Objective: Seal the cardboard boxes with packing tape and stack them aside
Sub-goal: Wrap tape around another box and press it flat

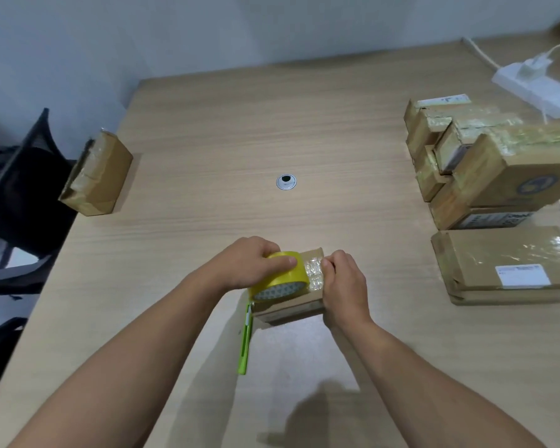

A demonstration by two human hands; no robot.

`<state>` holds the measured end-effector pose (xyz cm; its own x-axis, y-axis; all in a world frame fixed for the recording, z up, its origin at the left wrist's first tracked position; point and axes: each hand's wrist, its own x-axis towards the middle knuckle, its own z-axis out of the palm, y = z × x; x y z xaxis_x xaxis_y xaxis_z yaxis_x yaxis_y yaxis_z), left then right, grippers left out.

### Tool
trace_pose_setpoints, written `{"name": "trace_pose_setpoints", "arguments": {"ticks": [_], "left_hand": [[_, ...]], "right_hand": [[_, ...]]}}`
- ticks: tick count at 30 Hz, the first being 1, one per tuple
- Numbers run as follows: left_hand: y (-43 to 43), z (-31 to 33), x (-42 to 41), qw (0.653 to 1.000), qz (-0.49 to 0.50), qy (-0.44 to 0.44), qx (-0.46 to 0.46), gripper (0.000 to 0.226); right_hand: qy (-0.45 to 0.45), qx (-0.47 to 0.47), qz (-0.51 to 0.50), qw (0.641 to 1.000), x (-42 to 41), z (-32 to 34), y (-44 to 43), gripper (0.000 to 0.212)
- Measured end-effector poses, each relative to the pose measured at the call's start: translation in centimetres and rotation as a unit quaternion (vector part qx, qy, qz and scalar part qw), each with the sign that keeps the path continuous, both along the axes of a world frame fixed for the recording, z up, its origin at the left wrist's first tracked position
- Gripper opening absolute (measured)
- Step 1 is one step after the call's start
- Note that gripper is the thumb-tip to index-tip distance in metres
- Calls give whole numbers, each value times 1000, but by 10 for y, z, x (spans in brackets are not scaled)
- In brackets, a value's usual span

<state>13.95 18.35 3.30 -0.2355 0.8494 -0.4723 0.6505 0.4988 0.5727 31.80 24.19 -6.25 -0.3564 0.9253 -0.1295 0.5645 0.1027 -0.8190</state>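
Observation:
A small cardboard box (291,307) lies on the wooden table (240,130) in front of me. My left hand (249,265) grips a yellow roll of packing tape (280,279) that sits on top of the box. A short strip of clear tape (314,270) runs from the roll to the right over the box top. My right hand (345,282) holds the box's right side, its fingertips pressing the tape end down. A green utility knife (245,341) lies on the table just left of the box, partly under it.
A single taped box (97,176) stands at the table's left edge. A heap of several taped boxes (485,163) and a flat parcel (505,266) fill the right side. A white power strip (537,88) lies at the back right, and a cable grommet (286,182) at mid-table.

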Motion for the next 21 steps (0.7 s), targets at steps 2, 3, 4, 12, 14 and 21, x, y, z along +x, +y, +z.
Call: {"name": "trace_pose_setpoints", "arguments": {"ticks": [2, 3, 4, 12, 14, 21], "left_hand": [[-4, 2, -8, 999, -11, 32, -25, 46], [-6, 3, -11, 998, -15, 46, -36, 44], [-6, 4, -12, 997, -19, 61, -45, 43], [-18, 0, -13, 992, -1, 123, -16, 61], [-30, -4, -12, 998, 44, 33, 35, 60], [-63, -16, -24, 983, 114, -98, 107, 49]], "right_hand": [[-2, 8, 4, 1000, -1, -1, 0, 23], [-3, 10, 7, 1000, -2, -1, 0, 22], [-5, 10, 10, 1000, -3, 0, 0, 22], [-26, 12, 17, 999, -6, 1, -1, 18], [-35, 11, 21, 999, -7, 2, -1, 16], [-71, 17, 49, 996, -7, 5, -2, 17]]}}
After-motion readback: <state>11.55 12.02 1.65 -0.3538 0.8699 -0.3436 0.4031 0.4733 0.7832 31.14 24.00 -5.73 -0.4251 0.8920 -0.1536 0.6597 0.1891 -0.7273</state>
